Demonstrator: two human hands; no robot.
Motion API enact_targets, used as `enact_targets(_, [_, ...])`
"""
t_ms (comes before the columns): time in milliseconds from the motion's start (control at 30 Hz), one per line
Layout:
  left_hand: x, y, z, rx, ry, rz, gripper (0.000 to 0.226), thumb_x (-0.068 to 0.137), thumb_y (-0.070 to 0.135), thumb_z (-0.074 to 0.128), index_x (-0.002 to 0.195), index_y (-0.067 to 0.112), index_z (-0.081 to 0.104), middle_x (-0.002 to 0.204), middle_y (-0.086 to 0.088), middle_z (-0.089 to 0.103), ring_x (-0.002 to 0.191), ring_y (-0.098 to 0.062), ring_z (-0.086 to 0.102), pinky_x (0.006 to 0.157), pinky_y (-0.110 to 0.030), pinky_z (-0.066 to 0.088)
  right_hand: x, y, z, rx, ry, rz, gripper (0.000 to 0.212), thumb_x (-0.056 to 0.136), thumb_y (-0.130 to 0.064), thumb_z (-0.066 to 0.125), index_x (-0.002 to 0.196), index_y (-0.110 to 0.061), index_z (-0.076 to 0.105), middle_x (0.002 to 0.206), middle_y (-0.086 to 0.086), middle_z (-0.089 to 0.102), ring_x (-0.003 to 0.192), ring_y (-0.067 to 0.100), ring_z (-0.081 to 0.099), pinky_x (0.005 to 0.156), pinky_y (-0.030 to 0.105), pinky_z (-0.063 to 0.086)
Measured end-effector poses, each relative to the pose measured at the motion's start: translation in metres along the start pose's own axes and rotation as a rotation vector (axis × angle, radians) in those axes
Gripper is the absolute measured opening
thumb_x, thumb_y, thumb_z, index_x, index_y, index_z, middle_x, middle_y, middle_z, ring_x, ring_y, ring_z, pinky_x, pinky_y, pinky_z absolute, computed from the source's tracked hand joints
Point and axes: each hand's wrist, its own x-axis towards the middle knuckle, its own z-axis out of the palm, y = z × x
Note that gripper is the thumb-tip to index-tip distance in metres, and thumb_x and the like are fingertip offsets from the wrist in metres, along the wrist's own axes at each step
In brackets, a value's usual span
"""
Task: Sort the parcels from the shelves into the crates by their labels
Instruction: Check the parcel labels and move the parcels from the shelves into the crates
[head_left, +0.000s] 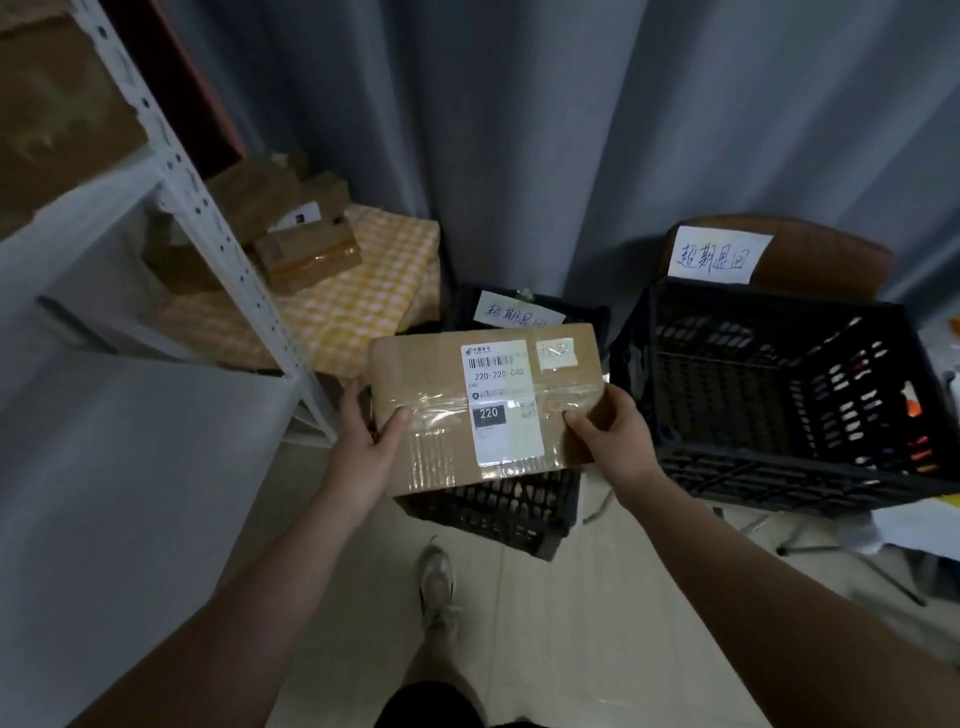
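From the head camera, a person holds a brown cardboard parcel (483, 405) in both hands in the middle of the scene, above the floor and tilted with its top face toward the camera. The left hand (363, 447) grips the parcel's near left edge, thumb lying on the taped top and fingers curled round the side. The right hand (613, 436) grips the near right corner in the same way, thumb on top. A white shipping label (501, 400) on the parcel shows a barcode, "220-220 C40" and a dark patch reading "220"; a small handwritten sticker (556, 353) sits just to its right. The parcel hangs over a low black crate (498, 509) on the floor, which carries a handwritten paper sign (511, 314) at its far side, partly hidden by the parcel. To the right stands a larger black crate (779, 395), raised higher, and behind it a second paper sign (717, 257) is fixed to a brown chair back (831, 254). On the left rises a white metal shelf unit (228, 249) with a cardboard box (57, 114) on an upper shelf. Far left, behind the shelf post, more boxes (306, 254) lie piled on a surface covered with a yellow checked cloth (374, 270). A grey curtain (519, 130) fills the far side. A shoe (439, 577) shows on the pale floor (597, 597) near the camera.
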Motion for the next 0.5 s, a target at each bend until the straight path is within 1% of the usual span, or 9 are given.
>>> enact_targets(67, [0.044,0.000,0.008,0.000,0.000,0.009,0.079,0.093,0.035,0.055,0.150,0.030,0.001,0.130,0.013,0.036,0.111,-0.009,0.046,0.086,-0.023,0.040,0.032,-0.008,0.019,-0.061,0.090,0.024,0.067,0.084,-0.022,0.072,0.141,-0.016,0.038,0.126,0.001,0.053,0.121,0.020,0.049,0.101,0.033,0.040])
enact_targets(167, [0.103,0.002,0.020,0.024,-0.037,-0.040,0.089,0.092,0.035,0.059,0.149,0.031,-0.010,0.143,0.003,0.038,0.122,-0.017,0.046,0.101,-0.035,0.037,0.070,-0.019,0.054,-0.121,0.157,0.163,0.098,0.077,-0.031,0.078,0.151,-0.016,0.014,0.152,0.014,0.021,0.139,0.034,0.025,0.113,0.048,0.028])
enact_targets(233, [0.135,0.003,0.030,0.013,-0.065,-0.060,0.095,0.090,0.033,0.062,0.148,0.033,-0.014,0.147,-0.004,0.039,0.126,-0.023,0.046,0.106,-0.043,0.037,0.085,-0.024,0.076,-0.034,0.185,0.219,0.109,0.075,-0.033,0.080,0.152,-0.018,0.005,0.155,0.017,0.008,0.141,0.035,0.019,0.112,0.047,0.028])
enact_targets(267, [0.148,0.003,0.036,0.006,-0.076,-0.065,0.097,0.090,0.032,0.063,0.148,0.034,-0.015,0.147,-0.004,0.039,0.125,-0.022,0.047,0.106,-0.041,0.037,0.091,-0.024,0.086,0.029,0.198,0.232,0.112,0.074,-0.031,0.081,0.152,-0.019,0.002,0.155,0.016,0.008,0.141,0.034,0.019,0.110,0.044,0.029])
enact_targets(333, [0.168,0.004,0.052,-0.012,-0.096,-0.091,0.099,0.089,0.035,0.064,0.147,0.035,-0.016,0.137,0.008,0.042,0.107,-0.007,0.054,0.093,-0.023,0.041,0.104,-0.018,0.103,0.226,0.196,0.249,0.115,0.073,-0.025,0.082,0.152,-0.024,-0.003,0.154,0.011,0.018,0.139,0.028,0.027,0.109,0.038,0.029])
enact_targets(367, [0.175,0.003,0.062,-0.031,-0.100,-0.105,0.100,0.088,0.036,0.064,0.147,0.035,-0.016,0.129,0.010,0.042,0.093,0.002,0.055,0.083,-0.013,0.043,0.109,-0.014,0.111,0.350,0.176,0.273,0.114,0.075,-0.022,0.081,0.151,-0.028,-0.004,0.152,0.009,0.028,0.136,0.026,0.034,0.110,0.043,0.032])
enact_targets(400, [0.181,0.000,0.071,-0.067,-0.105,-0.119,0.100,0.087,0.036,0.066,0.148,0.036,-0.014,0.126,0.010,0.042,0.088,0.008,0.053,0.077,-0.007,0.044,0.115,-0.011,0.117,0.462,0.150,0.315,0.110,0.076,-0.022,0.080,0.151,-0.032,-0.001,0.148,0.007,0.036,0.132,0.026,0.042,0.106,0.047,0.040])
enact_targets(433, [0.187,-0.003,0.081,-0.122,-0.118,-0.137,0.100,0.086,0.035,0.067,0.148,0.038,-0.012,0.128,0.010,0.040,0.092,0.006,0.055,0.081,-0.010,0.048,0.120,-0.007,0.122,0.553,0.120,0.354,0.104,0.077,-0.025,0.079,0.149,-0.034,0.005,0.144,0.005,0.043,0.127,0.025,0.048,0.097,0.048,0.049])
enact_targets(500, [0.196,-0.012,0.096,-0.234,-0.175,-0.195,0.100,0.084,0.035,0.070,0.146,0.045,-0.008,0.130,0.014,0.040,0.107,-0.008,0.055,0.097,-0.038,0.049,0.131,0.002,0.129,0.678,0.072,0.372,0.094,0.074,-0.032,0.081,0.143,-0.039,0.017,0.133,-0.001,0.053,0.119,0.022,0.056,0.083,0.045,0.056])
